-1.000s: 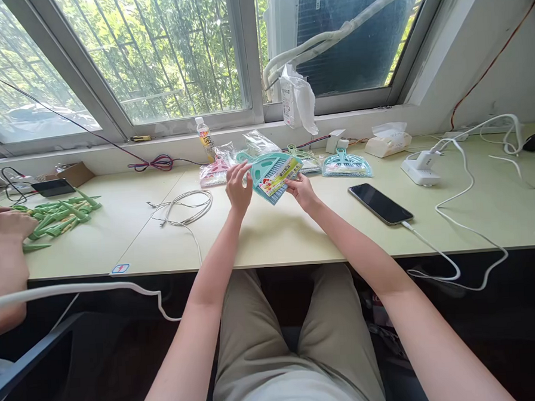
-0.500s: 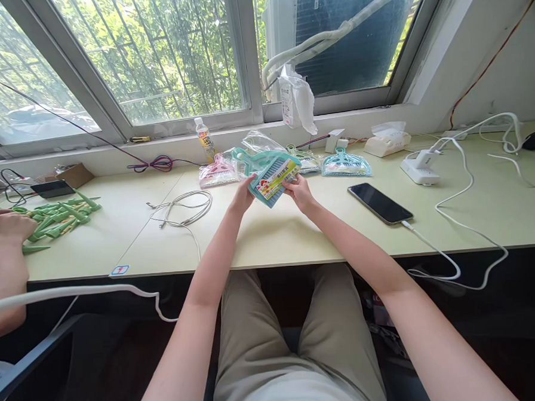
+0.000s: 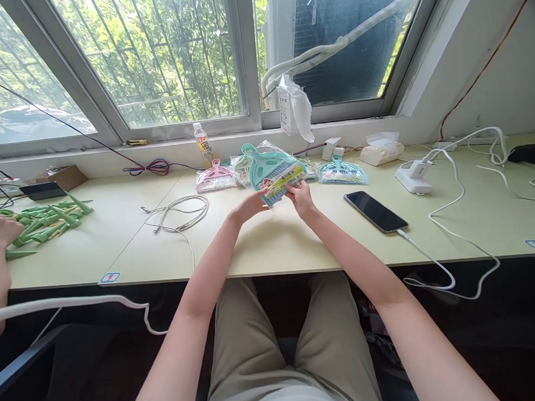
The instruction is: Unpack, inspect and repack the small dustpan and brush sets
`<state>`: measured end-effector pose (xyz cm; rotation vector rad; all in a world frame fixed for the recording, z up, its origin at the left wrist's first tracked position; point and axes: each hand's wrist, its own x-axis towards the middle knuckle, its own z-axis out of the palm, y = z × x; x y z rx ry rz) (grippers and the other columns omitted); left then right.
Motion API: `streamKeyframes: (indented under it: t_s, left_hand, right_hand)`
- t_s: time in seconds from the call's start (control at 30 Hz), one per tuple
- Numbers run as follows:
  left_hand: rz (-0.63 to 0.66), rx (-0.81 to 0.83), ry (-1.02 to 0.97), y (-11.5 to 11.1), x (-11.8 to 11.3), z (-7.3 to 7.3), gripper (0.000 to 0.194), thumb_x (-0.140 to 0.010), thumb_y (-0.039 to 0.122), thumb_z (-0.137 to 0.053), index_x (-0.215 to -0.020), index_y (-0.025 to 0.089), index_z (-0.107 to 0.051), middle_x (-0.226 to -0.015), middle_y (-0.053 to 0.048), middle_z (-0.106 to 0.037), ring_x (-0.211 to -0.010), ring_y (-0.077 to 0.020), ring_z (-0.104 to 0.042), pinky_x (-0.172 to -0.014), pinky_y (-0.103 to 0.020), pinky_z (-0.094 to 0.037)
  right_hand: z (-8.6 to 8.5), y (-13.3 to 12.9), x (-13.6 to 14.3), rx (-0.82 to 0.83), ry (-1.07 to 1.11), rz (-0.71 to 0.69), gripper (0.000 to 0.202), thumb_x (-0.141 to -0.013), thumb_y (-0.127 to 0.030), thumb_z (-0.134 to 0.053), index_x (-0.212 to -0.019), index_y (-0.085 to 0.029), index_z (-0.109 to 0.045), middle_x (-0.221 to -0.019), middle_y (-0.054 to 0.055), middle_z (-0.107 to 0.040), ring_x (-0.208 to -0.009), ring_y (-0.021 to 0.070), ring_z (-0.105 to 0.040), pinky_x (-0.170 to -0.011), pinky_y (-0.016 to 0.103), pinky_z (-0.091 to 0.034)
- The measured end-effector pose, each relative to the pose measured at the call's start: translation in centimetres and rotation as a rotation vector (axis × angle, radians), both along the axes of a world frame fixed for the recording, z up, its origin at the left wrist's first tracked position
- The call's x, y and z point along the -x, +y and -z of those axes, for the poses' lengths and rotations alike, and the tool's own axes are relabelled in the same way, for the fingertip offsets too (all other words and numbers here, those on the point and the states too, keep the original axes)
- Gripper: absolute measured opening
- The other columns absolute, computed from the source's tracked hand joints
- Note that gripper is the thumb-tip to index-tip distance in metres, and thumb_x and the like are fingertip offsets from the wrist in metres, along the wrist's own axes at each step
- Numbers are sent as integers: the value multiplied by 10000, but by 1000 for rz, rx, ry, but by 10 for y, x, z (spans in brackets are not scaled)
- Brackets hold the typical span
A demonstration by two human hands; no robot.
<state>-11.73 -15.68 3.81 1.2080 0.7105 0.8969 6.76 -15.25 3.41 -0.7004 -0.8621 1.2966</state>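
Observation:
A teal mini dustpan and brush set [image 3: 265,164] with a yellow-and-white label is raised above the table, tilted with its handle to the upper left. My left hand [image 3: 251,206] supports its lower left edge, thumb in front and fingers underneath. At the lower right corner, my right hand [image 3: 300,197] pinches the set. Clear plastic wrap [image 3: 268,145] sticks up behind the handle. Beyond the held set lie a wrapped pink set [image 3: 216,175] on the left and a wrapped blue set [image 3: 342,171] on the right; another is partly hidden behind it.
A smartphone [image 3: 376,211] on a charging cable, a white power adapter [image 3: 412,178] and a tissue pack [image 3: 381,148] occupy the right. Leftward are a coiled cable [image 3: 183,214], a drink bottle [image 3: 203,145], green pointed pieces [image 3: 53,220] and another person's hand [image 3: 0,229].
The dustpan and brush set has turned more upright, its handle rising. My left hand has slid from its left side to the lower edge. The camera view has shifted slightly.

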Motion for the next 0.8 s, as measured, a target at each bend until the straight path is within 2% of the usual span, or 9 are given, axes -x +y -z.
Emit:
streamKeyframes:
  t_s: [0.07,0.1,0.2,0.27,0.4,0.47,0.57,0.67,0.8]
  left_hand:
    - [76,23,29,0,-5,3,477,-883,511,-685,-1259,218,-698,-1293,-138,-723,-1239,-319,-666,-928,-397,-550]
    - [65,25,25,1,-7,5,494,-874,540,-688,-1253,223,-700,-1285,-142,-726,-1236,-327,-665,-923,-406,-555]
    - [-115,-42,-56,6,-10,8,501,-856,571,-695,-1223,230,-698,-1246,-120,-740,-1226,-314,-665,-955,-415,-559]
    - [-215,-105,-88,8,-10,10,499,-816,506,-756,-1217,218,-684,-1225,-100,-744,-1209,-290,-671,-983,-401,-552]
    - [-298,-121,-39,8,-11,12,572,-664,300,-867,-1180,182,-651,-1135,-90,-762,-1085,-279,-713,-929,-413,-569]
    - [-310,-112,-20,8,-11,12,599,-630,258,-875,-1174,175,-638,-1126,-95,-766,-1056,-283,-721,-898,-418,-579]
    - [-293,-108,-10,8,-12,12,650,-608,249,-882,-1202,179,-630,-1166,-106,-761,-1069,-295,-721,-861,-411,-593]
    - [-251,-126,10,8,-11,13,685,-606,260,-875,-1242,188,-633,-1236,-115,-740,-1103,-300,-709,-844,-392,-595]
    - [-229,-138,32,9,-8,14,718,-584,249,-876,-1255,183,-630,-1273,-132,-721,-1115,-311,-697,-845,-400,-597]
  right_hand:
    - [-2,1,-4,-13,-1,0,346,-740,-124,-752,-982,-247,-538,-1039,20,-739,-1137,220,-706,-979,399,-634]
    - [-3,2,-5,-16,-3,1,353,-738,-118,-748,-988,-251,-537,-1032,17,-740,-1138,221,-706,-973,402,-637]
    - [-2,2,-5,-1,-9,3,371,-731,-105,-736,-1006,-258,-539,-1015,6,-739,-1110,213,-712,-960,401,-640]
    - [0,3,-3,15,-7,1,375,-726,-97,-727,-1011,-258,-544,-991,-4,-739,-1058,197,-721,-952,385,-640]
    - [4,7,-2,62,15,-9,352,-740,-81,-678,-1011,-256,-537,-937,-26,-735,-914,153,-732,-914,336,-642]
    - [3,11,-4,121,22,-9,260,-794,-133,-666,-982,-250,-528,-897,-24,-727,-851,154,-734,-879,342,-652]
    - [2,17,-7,203,29,23,124,-914,-306,-627,-965,-247,-530,-866,-8,-717,-824,179,-744,-834,373,-665]
    - [2,20,-10,244,45,30,167,-982,-412,-556,-1009,-248,-553,-879,13,-726,-845,193,-751,-818,372,-668]
    - [5,21,-11,220,34,13,264,-961,-493,-618,-1051,-248,-579,-945,33,-746,-880,204,-750,-807,374,-670]
